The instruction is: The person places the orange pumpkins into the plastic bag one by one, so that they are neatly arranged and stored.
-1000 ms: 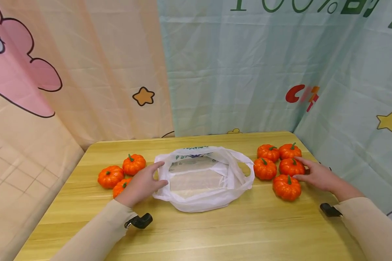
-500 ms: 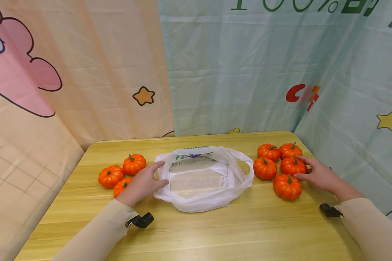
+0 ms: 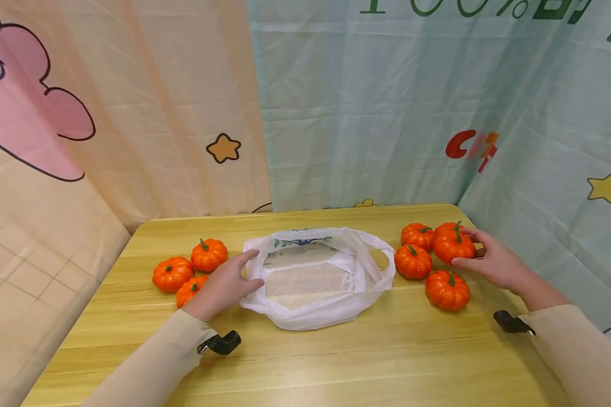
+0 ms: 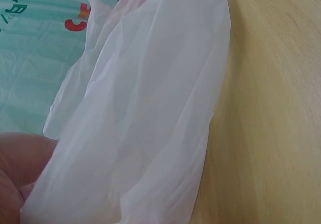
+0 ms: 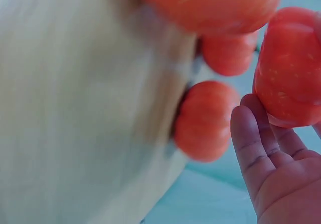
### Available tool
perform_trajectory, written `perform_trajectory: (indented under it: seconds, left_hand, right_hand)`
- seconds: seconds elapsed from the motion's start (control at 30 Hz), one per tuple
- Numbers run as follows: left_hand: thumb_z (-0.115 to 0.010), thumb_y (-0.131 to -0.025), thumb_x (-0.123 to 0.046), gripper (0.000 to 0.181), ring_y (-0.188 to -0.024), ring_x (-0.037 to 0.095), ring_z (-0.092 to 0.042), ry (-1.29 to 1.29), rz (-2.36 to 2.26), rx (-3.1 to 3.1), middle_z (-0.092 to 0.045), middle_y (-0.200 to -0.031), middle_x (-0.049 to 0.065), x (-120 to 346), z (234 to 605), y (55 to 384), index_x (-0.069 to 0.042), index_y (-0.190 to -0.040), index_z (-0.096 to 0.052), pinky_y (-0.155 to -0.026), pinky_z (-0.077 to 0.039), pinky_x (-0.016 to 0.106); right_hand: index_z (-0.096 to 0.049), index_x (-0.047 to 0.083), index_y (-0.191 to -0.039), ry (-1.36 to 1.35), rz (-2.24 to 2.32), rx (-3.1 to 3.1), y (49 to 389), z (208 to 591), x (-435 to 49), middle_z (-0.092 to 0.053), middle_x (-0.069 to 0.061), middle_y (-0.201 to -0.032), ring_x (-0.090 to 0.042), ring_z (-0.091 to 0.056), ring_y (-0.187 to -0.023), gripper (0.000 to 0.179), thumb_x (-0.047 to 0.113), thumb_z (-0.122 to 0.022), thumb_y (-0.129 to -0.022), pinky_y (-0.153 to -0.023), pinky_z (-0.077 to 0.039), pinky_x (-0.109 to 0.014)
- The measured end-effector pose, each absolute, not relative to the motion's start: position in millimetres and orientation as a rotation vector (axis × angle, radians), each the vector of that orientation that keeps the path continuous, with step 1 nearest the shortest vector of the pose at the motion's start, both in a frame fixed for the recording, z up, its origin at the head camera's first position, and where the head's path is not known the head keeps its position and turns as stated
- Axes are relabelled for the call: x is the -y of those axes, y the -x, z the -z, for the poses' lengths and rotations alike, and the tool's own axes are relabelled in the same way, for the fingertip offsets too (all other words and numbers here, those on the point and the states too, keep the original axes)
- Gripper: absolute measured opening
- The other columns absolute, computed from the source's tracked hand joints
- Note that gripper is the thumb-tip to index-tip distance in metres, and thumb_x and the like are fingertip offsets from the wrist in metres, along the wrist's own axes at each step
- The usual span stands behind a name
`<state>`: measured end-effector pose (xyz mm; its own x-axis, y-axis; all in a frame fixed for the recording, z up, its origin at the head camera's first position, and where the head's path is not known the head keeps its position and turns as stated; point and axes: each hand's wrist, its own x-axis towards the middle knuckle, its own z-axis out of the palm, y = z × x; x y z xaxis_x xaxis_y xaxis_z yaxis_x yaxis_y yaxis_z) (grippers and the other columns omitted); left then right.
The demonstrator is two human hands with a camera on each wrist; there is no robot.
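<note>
In the head view, a white plastic bag [image 3: 315, 316] lies with its mouth open in the middle of the table. My left hand [image 3: 226, 287] holds its left rim, thumb and a finger spread over the edge into the mouth. Bag plastic covers most of that hand in the left wrist view. My right hand [image 3: 499, 264] grips a small orange pumpkin [image 3: 452, 246] with a green stem, thumb on the near side and fingers on the far side. The right wrist view shows this pumpkin [image 5: 291, 71] raised off the table, above the fingers.
Other pumpkins surround the held one: a near one [image 3: 448, 291], two to its left [image 3: 413, 262], and one partly hidden behind. Three more pumpkins [image 3: 173, 275] sit left of the bag, one partly behind my left hand. Printed curtains [image 3: 361, 113] enclose the wooden table [image 3: 336, 367].
My right hand has lifted the pumpkin from among the others, up and slightly back, so it now overlaps the rear one. My left hand and the bag stay nearly still.
</note>
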<state>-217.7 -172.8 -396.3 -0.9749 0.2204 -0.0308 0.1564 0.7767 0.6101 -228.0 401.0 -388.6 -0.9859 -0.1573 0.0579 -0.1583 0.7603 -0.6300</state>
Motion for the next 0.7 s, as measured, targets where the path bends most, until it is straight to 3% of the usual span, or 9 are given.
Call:
perform_trajectory:
  seconds: [0.1,0.23,0.3,0.4,0.5,0.7]
  left_hand:
    - [-0.077,-0.096,-0.027,0.074,-0.131,0.038,-0.060,-0.308,-0.974,-2.865,-0.052,-0.157,0.022,172,397,218,-0.011,-0.160,-0.044,-0.111,-0.051,0.055]
    - [-0.077,-0.096,-0.028,0.074,-0.132,0.038,-0.059,-0.306,-0.975,-2.862,-0.051,-0.158,0.022,172,398,219,-0.011,-0.160,-0.044,-0.110,-0.051,0.055]
    - [-0.076,-0.096,-0.028,0.074,-0.131,0.037,-0.060,-0.302,-0.973,-2.861,-0.051,-0.158,0.021,172,398,219,-0.012,-0.160,-0.044,-0.109,-0.052,0.054]
    - [-0.076,-0.096,-0.028,0.074,-0.130,0.037,-0.060,-0.302,-0.968,-2.862,-0.051,-0.158,0.021,172,397,219,-0.012,-0.161,-0.043,-0.109,-0.053,0.054]
    - [-0.076,-0.096,-0.029,0.074,-0.132,0.037,-0.060,-0.303,-0.963,-2.863,-0.051,-0.159,0.021,172,397,219,-0.012,-0.161,-0.043,-0.110,-0.052,0.054]
    - [-0.076,-0.096,-0.029,0.074,-0.126,0.035,-0.061,-0.303,-0.962,-2.857,-0.050,-0.159,0.022,172,395,219,-0.012,-0.161,-0.043,-0.106,-0.055,0.052]
  right_hand:
    - [-0.032,-0.003,-0.159,-0.279,-1.066,2.925,228,380,-390,-0.040,-0.032,-0.157,-0.043,-0.064,-0.113,0.081,0.028,-0.076,-0.098,-0.074,-0.055,-0.019]
    - [-0.031,0.001,-0.161,-0.302,-1.077,2.915,228,369,-376,-0.046,-0.029,-0.153,-0.022,-0.066,-0.105,0.082,0.029,-0.076,-0.098,-0.077,-0.055,-0.017]
    - [-0.031,0.003,-0.162,-0.323,-1.092,2.906,227,364,-368,-0.048,-0.028,-0.151,-0.017,-0.064,-0.102,0.082,0.028,-0.076,-0.098,-0.077,-0.055,-0.017]
    - [-0.032,0.005,-0.162,-0.354,-1.101,2.888,226,357,-355,-0.050,-0.027,-0.150,-0.020,-0.065,-0.103,0.081,0.028,-0.077,-0.098,-0.079,-0.054,-0.017]
    - [-0.031,0.006,-0.163,-0.372,-1.089,2.889,226,349,-342,-0.048,-0.027,-0.151,-0.034,-0.065,-0.108,0.083,0.030,-0.077,-0.098,-0.080,-0.053,-0.016]
    - [-0.030,0.006,-0.164,-0.406,-1.114,2.896,228,340,-319,-0.050,-0.026,-0.151,-0.037,-0.065,-0.111,0.085,0.030,-0.077,-0.098,-0.083,-0.053,-0.015]
